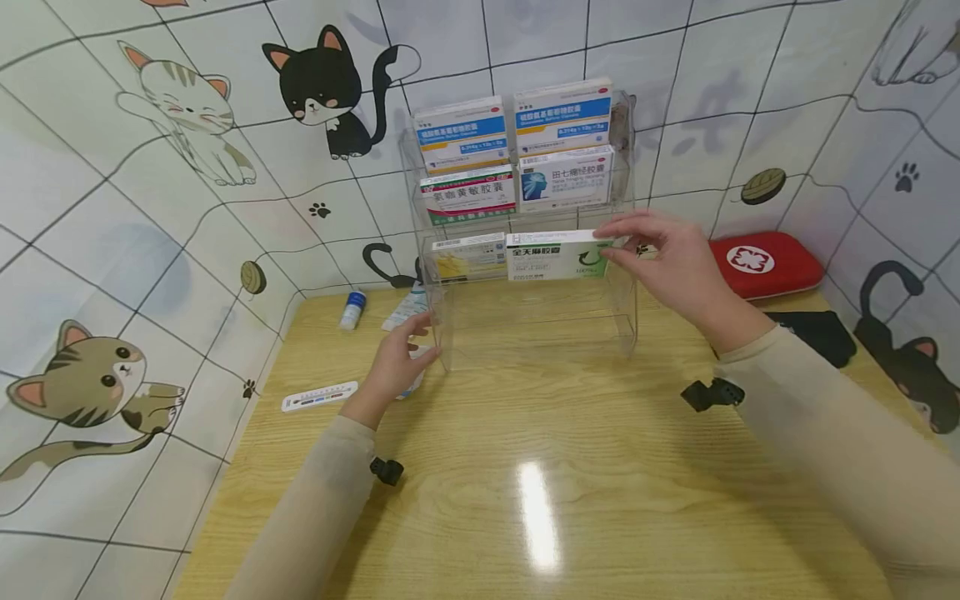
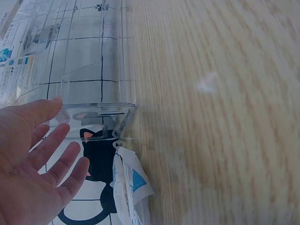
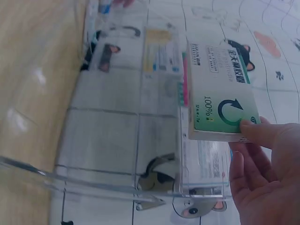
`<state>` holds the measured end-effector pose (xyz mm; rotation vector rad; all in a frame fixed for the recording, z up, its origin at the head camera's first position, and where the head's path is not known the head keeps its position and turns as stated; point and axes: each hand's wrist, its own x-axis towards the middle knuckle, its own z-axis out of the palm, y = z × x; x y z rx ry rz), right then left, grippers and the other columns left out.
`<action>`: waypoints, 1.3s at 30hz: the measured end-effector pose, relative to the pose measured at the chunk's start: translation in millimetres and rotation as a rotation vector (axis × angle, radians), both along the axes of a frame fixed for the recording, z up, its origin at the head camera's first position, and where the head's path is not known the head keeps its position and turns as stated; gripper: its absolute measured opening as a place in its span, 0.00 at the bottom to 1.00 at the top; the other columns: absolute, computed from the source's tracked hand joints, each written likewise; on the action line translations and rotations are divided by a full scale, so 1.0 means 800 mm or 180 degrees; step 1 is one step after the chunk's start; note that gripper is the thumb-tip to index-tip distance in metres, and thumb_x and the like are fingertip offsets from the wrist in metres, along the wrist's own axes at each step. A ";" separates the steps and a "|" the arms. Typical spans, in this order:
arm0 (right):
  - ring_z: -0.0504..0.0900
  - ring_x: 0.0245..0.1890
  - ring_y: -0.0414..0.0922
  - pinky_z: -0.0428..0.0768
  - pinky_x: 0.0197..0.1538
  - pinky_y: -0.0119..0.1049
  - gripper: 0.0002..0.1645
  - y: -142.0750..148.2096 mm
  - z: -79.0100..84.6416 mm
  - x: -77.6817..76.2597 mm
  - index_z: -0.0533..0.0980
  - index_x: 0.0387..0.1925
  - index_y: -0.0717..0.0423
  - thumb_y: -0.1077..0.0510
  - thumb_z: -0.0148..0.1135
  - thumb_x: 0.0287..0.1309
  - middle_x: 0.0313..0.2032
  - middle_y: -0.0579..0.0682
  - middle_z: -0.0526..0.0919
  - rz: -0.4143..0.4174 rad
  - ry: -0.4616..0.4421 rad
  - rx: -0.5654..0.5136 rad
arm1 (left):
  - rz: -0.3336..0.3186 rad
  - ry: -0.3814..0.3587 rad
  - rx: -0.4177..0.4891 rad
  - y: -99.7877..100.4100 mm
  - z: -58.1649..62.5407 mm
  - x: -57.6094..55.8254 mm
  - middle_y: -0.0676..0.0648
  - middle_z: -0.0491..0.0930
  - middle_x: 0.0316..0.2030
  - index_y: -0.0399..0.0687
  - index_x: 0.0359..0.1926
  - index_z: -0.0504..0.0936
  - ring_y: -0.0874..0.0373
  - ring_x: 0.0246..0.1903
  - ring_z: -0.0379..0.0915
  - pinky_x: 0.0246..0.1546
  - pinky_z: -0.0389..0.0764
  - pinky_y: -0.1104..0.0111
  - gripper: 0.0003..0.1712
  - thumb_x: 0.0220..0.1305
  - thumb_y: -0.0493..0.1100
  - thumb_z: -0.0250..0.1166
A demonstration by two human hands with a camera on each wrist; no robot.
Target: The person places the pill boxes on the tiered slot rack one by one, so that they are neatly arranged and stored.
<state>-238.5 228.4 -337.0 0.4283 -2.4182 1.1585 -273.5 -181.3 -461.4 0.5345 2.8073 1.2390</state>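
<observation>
My right hand (image 1: 663, 262) pinches the right end of a white and green medicine box (image 1: 555, 260) between thumb and fingers. In the right wrist view, this box (image 3: 218, 89) shows a green arrow and is tilted in front of the clear acrylic display rack (image 1: 532, 333). It overlaps the lowest filled tier, beside a yellow and white box (image 1: 471, 257). At the rack's lower left side is my left hand (image 1: 393, 362), fingers spread and loosely extended. In the left wrist view its thumb tip lies right at the rack's edge (image 2: 98, 106).
Upper tiers hold blue and white boxes (image 1: 461, 137), a red and green box (image 1: 468, 197) and a white box (image 1: 566, 182). Left of the rack are a small bottle (image 1: 352, 310), packets (image 1: 405, 308) and a thermometer card (image 1: 320, 397). A red case (image 1: 772, 271) and black pouch (image 1: 817, 333) lie right.
</observation>
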 end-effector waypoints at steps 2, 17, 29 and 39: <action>0.80 0.39 0.26 0.75 0.39 0.18 0.14 0.005 0.008 -0.012 0.88 0.50 0.45 0.59 0.72 0.63 0.54 0.44 0.86 -0.0047 0.0159 0.0009 | -0.0014 0.0030 0.0004 0.000 0.001 0.000 0.40 0.76 0.66 0.43 0.74 0.67 0.41 0.64 0.73 0.61 0.80 0.45 0.35 0.70 0.38 0.68; 0.82 0.49 0.35 0.78 0.48 0.16 0.15 0.026 0.000 -0.065 0.88 0.51 0.49 0.64 0.70 0.64 0.55 0.44 0.86 -0.0184 0.0468 0.0139 | 0.0032 -0.0008 -0.0013 -0.001 -0.005 -0.003 0.43 0.76 0.67 0.47 0.74 0.68 0.43 0.65 0.72 0.62 0.80 0.47 0.35 0.70 0.39 0.69; 0.83 0.57 0.49 0.84 0.44 0.29 0.13 0.023 -0.021 -0.073 0.87 0.50 0.53 0.62 0.69 0.65 0.57 0.50 0.86 -0.0286 0.0159 0.0840 | 0.0017 -0.0023 -0.0023 -0.001 -0.007 -0.003 0.43 0.76 0.67 0.47 0.75 0.67 0.44 0.65 0.72 0.62 0.80 0.46 0.35 0.70 0.39 0.69; 0.83 0.58 0.57 0.88 0.48 0.51 0.17 0.015 -0.024 -0.062 0.85 0.53 0.58 0.69 0.66 0.63 0.62 0.56 0.83 -0.0147 0.0262 0.1074 | 0.0040 -0.0062 -0.0034 -0.001 -0.004 -0.003 0.44 0.76 0.67 0.47 0.74 0.68 0.44 0.65 0.72 0.64 0.79 0.46 0.35 0.70 0.41 0.69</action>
